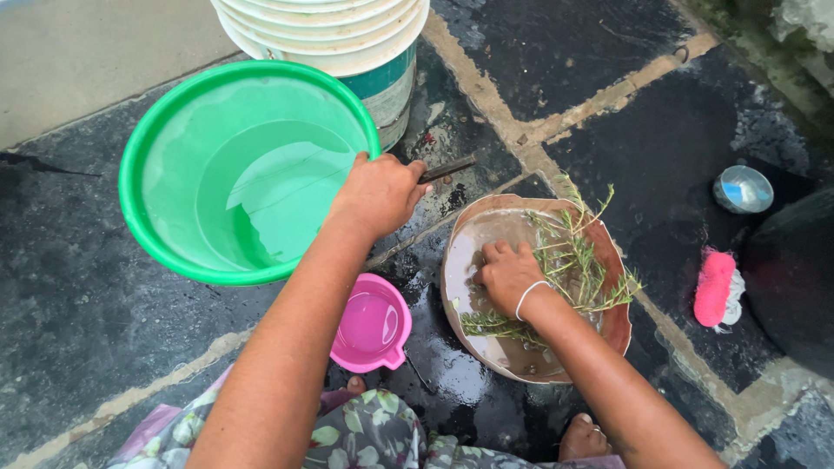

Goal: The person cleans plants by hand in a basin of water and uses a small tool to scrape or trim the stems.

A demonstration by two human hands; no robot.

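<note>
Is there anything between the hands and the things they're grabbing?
No. The left hand grips the green tub's rim directly. The right hand presses straight onto the wet green sprigs in the brown bowl.

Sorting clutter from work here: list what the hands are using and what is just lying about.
In use:
left hand on the green tub rim
right hand in the round dish of wet green sprigs

Lying about:
pink scoop
pink scrubber
small steel bowl
white bucket
</note>
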